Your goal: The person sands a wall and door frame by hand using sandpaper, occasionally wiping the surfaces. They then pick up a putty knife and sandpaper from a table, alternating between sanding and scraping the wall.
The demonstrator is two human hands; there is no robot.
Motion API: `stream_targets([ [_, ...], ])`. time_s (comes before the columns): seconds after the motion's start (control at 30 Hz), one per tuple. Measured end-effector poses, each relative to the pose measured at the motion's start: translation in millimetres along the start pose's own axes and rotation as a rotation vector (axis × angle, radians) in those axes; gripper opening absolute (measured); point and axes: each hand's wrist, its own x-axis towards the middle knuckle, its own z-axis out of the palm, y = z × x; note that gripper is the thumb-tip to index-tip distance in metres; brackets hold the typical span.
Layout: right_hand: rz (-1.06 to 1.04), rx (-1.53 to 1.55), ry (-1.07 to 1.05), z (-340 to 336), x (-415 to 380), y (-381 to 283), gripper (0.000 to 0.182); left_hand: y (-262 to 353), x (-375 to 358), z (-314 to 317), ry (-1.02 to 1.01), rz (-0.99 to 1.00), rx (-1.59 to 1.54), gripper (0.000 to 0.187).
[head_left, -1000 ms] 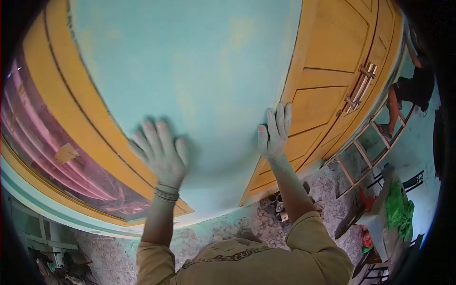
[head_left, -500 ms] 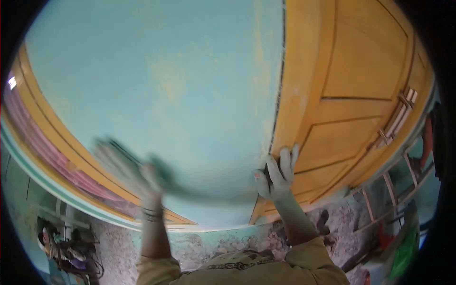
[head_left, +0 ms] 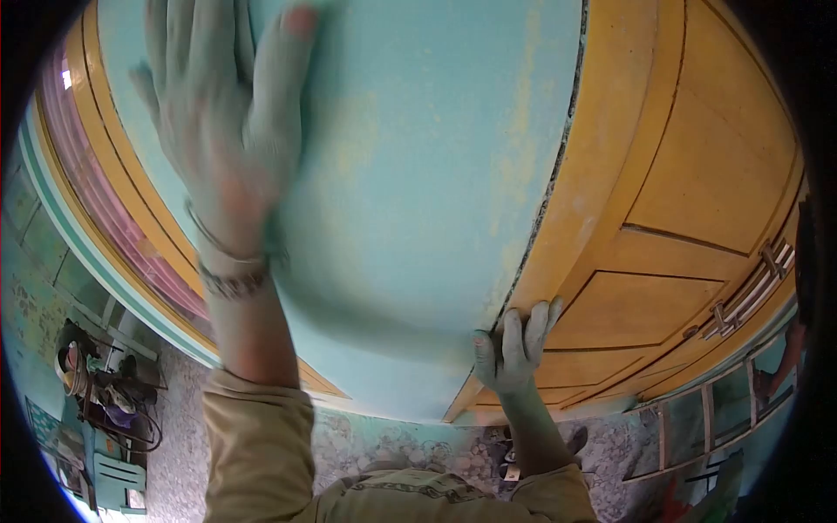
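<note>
While the right hand (head_left: 514,344) grips the door frame (head_left: 602,139) edge, the left hand (head_left: 231,113) – open, flat – presses the turquoise wall (head_left: 418,174) up-left.

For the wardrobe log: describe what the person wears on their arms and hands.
Both arms wear mustard-tan sleeves pushed up toward the elbows, the left sleeve and the right sleeve. The left wrist carries a beaded-looking bracelet with a thinner band just above it. The left hand and right hand are ungloved and dusted with pale powder; the fingers show no rings. The left hand is motion-blurred.
</note>
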Motion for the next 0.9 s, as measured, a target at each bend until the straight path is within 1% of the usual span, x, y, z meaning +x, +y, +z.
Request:
stream_targets([
  [0.03,0.057,0.041,0.005,-1.2,2.6,-2.9,0.062,53.0,1.1,-25.2,-0.070,-0.431,-0.086,0.067],
  [0.07,0.112,0.090,0.012,0.4,4.0,-6.1,0.070,75.2,-33.5,-35.2,-0.105,-0.493,-0.114,0.074],
  [0.1,0.194,0.207,-0.008,2.0,0.3,-4.8,0.079,100.0,-73.7,-50.9,-0.202,-0.540,-0.107,0.081],
  [0.13,0.276,0.323,-0.028,2.6,-8.0,-0.2,0.089,131.0,-117.1,-67.0,-0.294,-0.602,-0.104,0.085],
  [0.17,0.362,0.438,-0.045,3.8,-16.4,1.6,0.099,163.1,-167.4,-82.3,-0.360,-0.616,-0.125,0.087],
  [0.23,0.490,0.535,-0.042,5.5,-22.2,0.5,0.106,217.4,-249.9,-106.5,-0.355,-0.641,-0.209,0.087],
  [0.3,0.534,0.520,0.014,6.2,-17.7,-3.9,0.108,189.9,-234.0,-98.8,-0.290,-0.572,-0.212,0.086],
  [0.33,0.518,0.465,0.075,8.2,-9.4,-7.4,0.110,161.2,-202.3,-92.0,-0.293,-0.573,-0.204,0.085],
  [0.37,0.548,0.465,0.063,8.6,-11.1,-8.8,0.110,120.3,-156.8,-82.1,-0.297,-0.574,-0.196,0.083],
  [0.4,0.584,0.467,0.047,5.8,-16.8,-8.4,0.110,69.1,-114.7,-71.1,-0.304,-0.450,-0.179,0.085],
  [0.43,0.585,0.445,0.039,6.3,-19.5,-6.3,0.110,19.8,-80.3,-52.8,-0.122,-0.333,-0.173,0.071],
  [0.47,0.585,0.423,0.031,6.7,-22.0,-4.3,0.109,0.4,-70.7,-51.0,-0.129,-0.330,-0.172,0.073],
  [0.53,0.522,0.310,0.037,7.7,-25.1,-1.0,0.107,-25.2,-58.7,-45.9,-0.132,-0.322,-0.186,0.078],
  [0.57,0.594,0.366,0.040,6.6,-27.3,-0.9,0.105,-30.5,-57.2,-44.7,-0.128,-0.324,-0.194,0.080],
  [0.63,0.741,0.488,0.052,8.4,-31.5,-4.0,0.102,11.1,-98.7,-59.6,-0.135,-0.442,-0.196,0.082],
  [0.67,0.755,0.519,0.052,8.3,-30.2,-6.2,0.101,32.0,-119.3,-67.3,-0.138,-0.501,-0.197,0.083],
  [0.7,0.767,0.551,0.057,8.0,-27.1,-7.1,0.099,72.2,-161.7,-83.1,-0.246,-0.616,-0.190,0.083],
  [0.73,0.782,0.580,0.069,8.7,-25.9,-8.1,0.097,117.1,-214.6,-95.9,-0.313,-0.675,-0.198,0.082],
  [0.77,0.755,0.553,0.075,10.4,-28.3,-7.8,0.096,167.0,-265.0,-114.3,-0.448,-0.740,-0.189,0.079],
  [0.83,0.693,0.491,0.077,12.2,-31.6,-4.1,0.093,166.0,-261.3,-119.0,-0.405,-0.598,-0.233,0.085],
  [0.87,0.733,0.490,0.094,9.8,-31.5,-5.9,0.093,156.0,-261.6,-112.0,-0.355,-0.622,-0.225,0.078],
  [0.9,0.770,0.494,0.112,8.4,-32.5,-7.8,0.092,121.3,-221.3,-100.0,-0.303,-0.644,-0.210,0.075],
])
